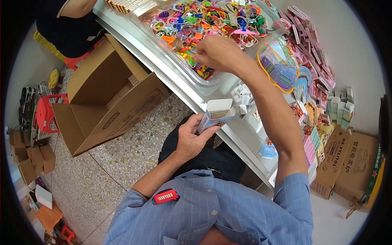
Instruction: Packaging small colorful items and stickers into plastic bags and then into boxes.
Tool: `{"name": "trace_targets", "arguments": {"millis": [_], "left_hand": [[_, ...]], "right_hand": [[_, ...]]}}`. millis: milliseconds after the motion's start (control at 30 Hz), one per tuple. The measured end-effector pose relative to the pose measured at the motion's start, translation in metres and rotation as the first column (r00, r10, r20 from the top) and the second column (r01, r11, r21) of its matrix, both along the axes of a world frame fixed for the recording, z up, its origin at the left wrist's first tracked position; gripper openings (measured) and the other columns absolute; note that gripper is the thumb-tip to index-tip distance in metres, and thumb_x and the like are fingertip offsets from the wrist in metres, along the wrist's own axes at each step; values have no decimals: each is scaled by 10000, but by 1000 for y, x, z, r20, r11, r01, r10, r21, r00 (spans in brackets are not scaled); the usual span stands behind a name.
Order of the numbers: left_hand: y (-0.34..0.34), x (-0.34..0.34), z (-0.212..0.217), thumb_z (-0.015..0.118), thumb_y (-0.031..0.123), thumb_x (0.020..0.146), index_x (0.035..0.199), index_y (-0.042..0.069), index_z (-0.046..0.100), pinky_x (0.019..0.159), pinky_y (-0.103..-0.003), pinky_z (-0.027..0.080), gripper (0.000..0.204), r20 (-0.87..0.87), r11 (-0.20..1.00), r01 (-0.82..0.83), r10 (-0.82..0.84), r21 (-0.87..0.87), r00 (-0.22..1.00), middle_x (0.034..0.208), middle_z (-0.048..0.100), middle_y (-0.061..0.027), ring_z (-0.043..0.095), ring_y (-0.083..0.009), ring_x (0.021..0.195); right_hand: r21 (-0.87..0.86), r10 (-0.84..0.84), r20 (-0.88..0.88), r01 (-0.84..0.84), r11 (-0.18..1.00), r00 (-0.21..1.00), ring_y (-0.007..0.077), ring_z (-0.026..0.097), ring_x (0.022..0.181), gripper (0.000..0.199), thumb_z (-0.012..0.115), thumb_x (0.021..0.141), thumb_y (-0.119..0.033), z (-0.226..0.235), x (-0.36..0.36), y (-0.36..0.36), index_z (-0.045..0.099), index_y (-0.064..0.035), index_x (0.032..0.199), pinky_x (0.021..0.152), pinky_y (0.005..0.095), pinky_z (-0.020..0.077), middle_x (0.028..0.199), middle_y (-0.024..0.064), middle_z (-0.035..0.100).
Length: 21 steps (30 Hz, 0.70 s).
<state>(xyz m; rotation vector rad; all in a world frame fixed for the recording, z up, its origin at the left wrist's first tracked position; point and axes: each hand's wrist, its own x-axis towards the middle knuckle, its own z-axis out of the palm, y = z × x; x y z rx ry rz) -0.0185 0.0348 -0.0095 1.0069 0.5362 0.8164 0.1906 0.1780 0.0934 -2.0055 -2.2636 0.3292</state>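
Observation:
A small light-blue card box (216,116) with its top flaps up is held in my left hand (192,139), near the table's front edge. My right hand (218,53) is over the near side of a clear plastic tub (200,81), its fingers curled inward and pointing down; whether anything is pinched in them is hidden. Many small, brightly coloured plastic trinkets (183,20), some with pale loops, fill the tub. Small white packets (243,98) lie on the table just below my right forearm.
On the left, a large open cardboard carton (110,106) stands against the table (163,75). Stacked pink boxes (310,45), a yellow-rimmed basket (281,69) and cards fill the right side. Another person (67,28) sits at the upper left by red stools (49,112).

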Motion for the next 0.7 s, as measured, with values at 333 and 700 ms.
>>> {"name": "trace_targets", "arguments": {"millis": [333, 700], "left_hand": [[11, -1, -2, 727, -15, 905, 1244, -52, 571, 946, -287, 516, 374, -11, 999, -6, 6, -39, 1000, 1141, 687, -103, 653, -138, 1042], [7, -3, -4, 705, -24, 919, 1232, -58, 562, 963, -298, 514, 346, 12, 998, -7, 8, -58, 1000, 1166, 680, -120, 652, -147, 1059]], "right_hand": [[72, -13, -262, 33, 997, 965, 279, 613, 652, 214, 631, 869, -212, -12, 22, 14, 684, -11, 819, 628, 421, 479, 719, 139, 661], [-140, -20, 233, 54, 989, 972, 353, 708, 857, 331, 723, 860, -373, -7, -12, 9, 746, -43, 863, 748, 463, 563, 848, 164, 726]]}}
